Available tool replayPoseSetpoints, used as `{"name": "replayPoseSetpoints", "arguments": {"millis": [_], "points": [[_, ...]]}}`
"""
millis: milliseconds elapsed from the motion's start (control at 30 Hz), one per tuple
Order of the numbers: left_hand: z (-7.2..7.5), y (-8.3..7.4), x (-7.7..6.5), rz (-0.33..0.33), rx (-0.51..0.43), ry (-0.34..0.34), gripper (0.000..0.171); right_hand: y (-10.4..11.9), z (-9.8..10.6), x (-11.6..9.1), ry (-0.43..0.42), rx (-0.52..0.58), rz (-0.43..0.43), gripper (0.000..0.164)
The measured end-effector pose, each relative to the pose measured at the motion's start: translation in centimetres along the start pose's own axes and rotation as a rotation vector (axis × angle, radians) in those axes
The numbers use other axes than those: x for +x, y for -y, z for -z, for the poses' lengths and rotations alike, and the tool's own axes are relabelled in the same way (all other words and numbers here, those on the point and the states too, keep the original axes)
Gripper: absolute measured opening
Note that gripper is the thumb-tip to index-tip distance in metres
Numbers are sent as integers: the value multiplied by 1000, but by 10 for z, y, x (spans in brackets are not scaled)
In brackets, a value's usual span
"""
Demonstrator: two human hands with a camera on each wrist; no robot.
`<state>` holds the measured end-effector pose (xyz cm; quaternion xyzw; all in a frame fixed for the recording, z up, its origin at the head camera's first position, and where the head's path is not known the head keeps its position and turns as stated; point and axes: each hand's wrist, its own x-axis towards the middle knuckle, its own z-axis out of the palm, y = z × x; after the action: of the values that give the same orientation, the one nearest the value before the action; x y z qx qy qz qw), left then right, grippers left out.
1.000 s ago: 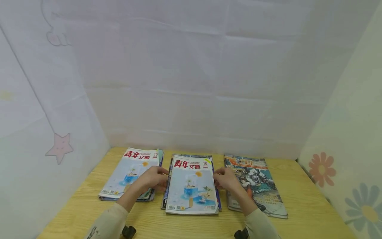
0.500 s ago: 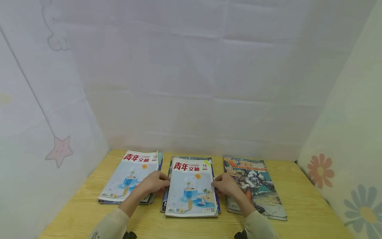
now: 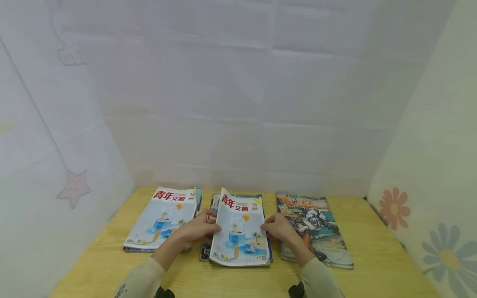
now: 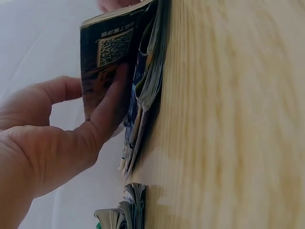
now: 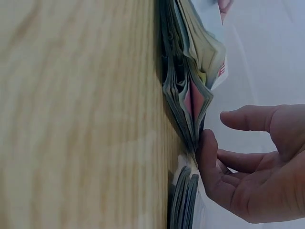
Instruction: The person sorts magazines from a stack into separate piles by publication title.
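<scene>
At the middle of the table, a magazine [image 3: 240, 238] with red title characters and a pale blue cover tops a small stack [image 3: 205, 253]. My left hand [image 3: 196, 229] pinches its left edge, which is raised and bent upward. In the left wrist view, the thumb is at the front side and a finger lies against the dark back cover [image 4: 114, 28]. My right hand [image 3: 279, 227] is by the stack's right side. Its fingertips [image 5: 208, 140] touch the page edges [image 5: 190, 102] in the right wrist view, while the thumb stands apart from them.
To the left lies another magazine stack [image 3: 164, 219] with the same pale blue cover on top. A stack with a dark illustrated cover [image 3: 316, 227] lies to the right. The wooden table [image 3: 223, 283] is bordered by pale cloth walls [image 3: 238, 103] at the back and sides.
The left edge of the top magazine has come up off the stack, and my left hand has moved right to grip it. My right hand has stayed by the right edge.
</scene>
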<state>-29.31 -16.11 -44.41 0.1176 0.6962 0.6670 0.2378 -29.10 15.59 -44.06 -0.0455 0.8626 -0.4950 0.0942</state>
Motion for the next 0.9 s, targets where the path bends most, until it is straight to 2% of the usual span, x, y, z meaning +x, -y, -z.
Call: {"name": "replayPoseSetpoints", "arguments": {"millis": [200, 367, 567, 700, 900], "points": [[0, 0, 6, -56, -25, -44, 58, -4, 1, 5, -26, -15, -30, 25], [5, -17, 2, -71, -47, -34, 61, -3, -2, 9, -46, 11, -57, 43], [14, -38, -9, -137, -63, 19, 59, 7, -4, 8, -29, 38, -18, 58], [18, -44, -15, -143, -58, 12, 60, 15, -13, 9, -5, 181, -5, 57], [35, -48, -21, -158, -50, -58, 62, 29, -30, 22, 13, 475, 38, 58]]}}
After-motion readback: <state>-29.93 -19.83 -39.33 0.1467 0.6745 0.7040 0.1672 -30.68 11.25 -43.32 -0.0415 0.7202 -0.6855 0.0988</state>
